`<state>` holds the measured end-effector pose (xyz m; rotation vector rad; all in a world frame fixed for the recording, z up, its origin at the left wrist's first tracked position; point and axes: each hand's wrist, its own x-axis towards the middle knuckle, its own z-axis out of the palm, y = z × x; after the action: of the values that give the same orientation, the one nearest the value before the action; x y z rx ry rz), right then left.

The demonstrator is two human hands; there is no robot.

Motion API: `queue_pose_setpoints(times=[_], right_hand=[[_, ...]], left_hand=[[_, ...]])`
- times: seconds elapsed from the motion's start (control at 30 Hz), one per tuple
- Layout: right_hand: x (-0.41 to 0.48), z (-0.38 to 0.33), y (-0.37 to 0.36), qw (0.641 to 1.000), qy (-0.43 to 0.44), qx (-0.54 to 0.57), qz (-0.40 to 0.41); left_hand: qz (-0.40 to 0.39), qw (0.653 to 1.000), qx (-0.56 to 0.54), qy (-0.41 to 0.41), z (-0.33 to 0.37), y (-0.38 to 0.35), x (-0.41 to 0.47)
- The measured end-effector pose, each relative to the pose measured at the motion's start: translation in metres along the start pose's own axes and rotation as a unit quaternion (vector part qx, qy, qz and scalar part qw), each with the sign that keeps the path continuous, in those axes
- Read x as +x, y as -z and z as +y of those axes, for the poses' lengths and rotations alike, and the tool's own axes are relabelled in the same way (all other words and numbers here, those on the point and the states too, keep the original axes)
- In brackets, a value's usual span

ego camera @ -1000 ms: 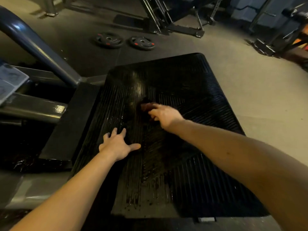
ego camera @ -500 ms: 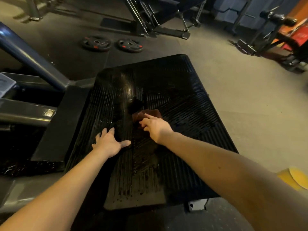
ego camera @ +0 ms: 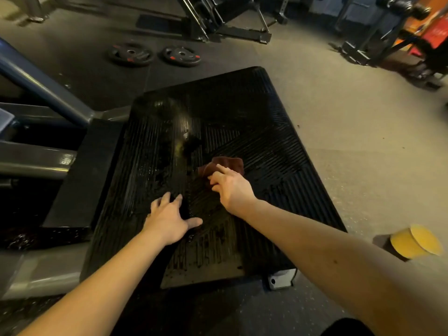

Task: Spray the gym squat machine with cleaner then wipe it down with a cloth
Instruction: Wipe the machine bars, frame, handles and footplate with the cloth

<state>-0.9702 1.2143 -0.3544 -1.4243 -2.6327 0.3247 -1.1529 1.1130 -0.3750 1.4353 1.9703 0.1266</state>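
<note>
Wiping stage, yes? Where's the cloth? (Q)

Yes. Reddish-brown cloth [ego camera: 228,163] sits bunched on the squat machine's ribbed black footplate [ego camera: 266,132], just right of frame centre. Plate looks wet and streaky, so I'd judge the spraying done. (A)

Hands? (Q)

Right hand [ego camera: 230,189]: fingers bent down onto the cloth's near edge, pinching it against the plate. Left hand [ego camera: 169,220]: flat on the plate, fingers spread, thumb out, holding nothing, just lower left of the right hand. (A)

Next move? (Q)

My guess is drag the cloth along the ribs with firm pressure. The glossy patch [ego camera: 167,107] above centre and the grimy bottom edge look unwiped. The left hand sits in that path and would need to shift. (A)

Surroundings? (Q)

Grey frame tube [ego camera: 48,90] at left. Two weight plates [ego camera: 131,54] on the floor [ego camera: 339,141], upper left. Yellow cylindrical object [ego camera: 415,241] on the floor lower right, can't tell what it is. No spray bottle in view. (A)
</note>
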Motion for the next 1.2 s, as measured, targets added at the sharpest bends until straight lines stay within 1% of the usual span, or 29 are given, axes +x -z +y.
queue_pose_setpoints(times=[0.07,0.13,0.17,0.23,0.3,0.37,0.43,0.47,0.5,0.6,0.67,0.73,0.8,0.83,0.9,0.97,1.07,1.13,1.2], right_hand=[[-0.003,0.017,0.009,0.999,0.035,-0.014,-0.016],[0.003,0.047,0.026,0.999,0.028,-0.039,-0.020],[0.005,0.064,0.038,0.999,0.010,-0.046,-0.008],[0.007,0.100,0.060,0.997,-0.041,-0.046,0.043],[0.004,0.116,0.074,0.992,-0.093,-0.054,0.071],[0.003,0.105,0.074,0.983,-0.142,-0.051,0.100],[-0.004,0.075,0.059,0.976,-0.177,-0.027,0.127],[-0.008,0.058,0.048,0.977,-0.174,-0.007,0.127],[-0.016,0.041,0.035,0.982,-0.158,0.009,0.105],[-0.045,0.001,0.007,0.998,-0.062,0.011,0.020],[-0.053,0.011,0.012,1.000,-0.003,-0.004,0.010],[-0.047,0.041,0.038,0.999,-0.009,-0.034,0.024],[-0.041,0.084,0.068,0.993,-0.040,-0.060,0.088],[-0.041,0.103,0.083,0.988,-0.079,-0.068,0.115],[-0.043,0.126,0.098,0.973,-0.172,-0.077,0.132],[-0.043,0.118,0.094,0.961,-0.225,-0.071,0.143],[-0.050,0.073,0.070,0.956,-0.230,-0.061,0.173],[-0.064,0.035,0.044,0.968,-0.187,-0.031,0.164],[-0.084,-0.002,0.015,0.986,-0.112,-0.015,0.119]], left_hand=[[0.005,1.000,0.003,-0.005,0.001,-0.002,0.002],[0.008,1.000,0.001,-0.012,0.002,-0.003,0.002],[0.011,1.000,-0.001,-0.012,0.002,-0.005,0.001],[0.024,1.000,0.000,-0.013,0.000,-0.009,-0.001],[0.026,0.999,-0.001,-0.020,-0.004,-0.011,-0.001],[0.021,0.999,-0.002,-0.023,-0.006,-0.011,0.000],[0.016,1.000,0.002,-0.022,-0.006,-0.010,0.000],[0.014,1.000,0.004,-0.021,-0.005,-0.009,0.001],[0.012,1.000,0.005,-0.022,-0.004,-0.007,0.001],[0.005,1.000,0.008,-0.021,-0.001,-0.004,0.001],[0.002,1.000,0.006,-0.021,0.000,-0.003,0.001],[0.008,1.000,0.006,-0.018,-0.001,-0.005,0.000],[0.011,1.000,0.005,-0.017,-0.001,-0.006,-0.001],[0.012,1.000,0.003,-0.017,-0.001,-0.007,-0.001],[0.013,1.000,0.001,-0.015,-0.002,-0.006,-0.003],[0.014,1.000,0.001,-0.014,-0.001,-0.007,-0.003],[0.014,1.000,-0.008,-0.013,0.000,-0.006,-0.001],[0.011,1.000,-0.008,-0.014,0.000,-0.006,-0.002],[0.006,1.000,-0.011,-0.018,-0.001,-0.006,-0.002]])
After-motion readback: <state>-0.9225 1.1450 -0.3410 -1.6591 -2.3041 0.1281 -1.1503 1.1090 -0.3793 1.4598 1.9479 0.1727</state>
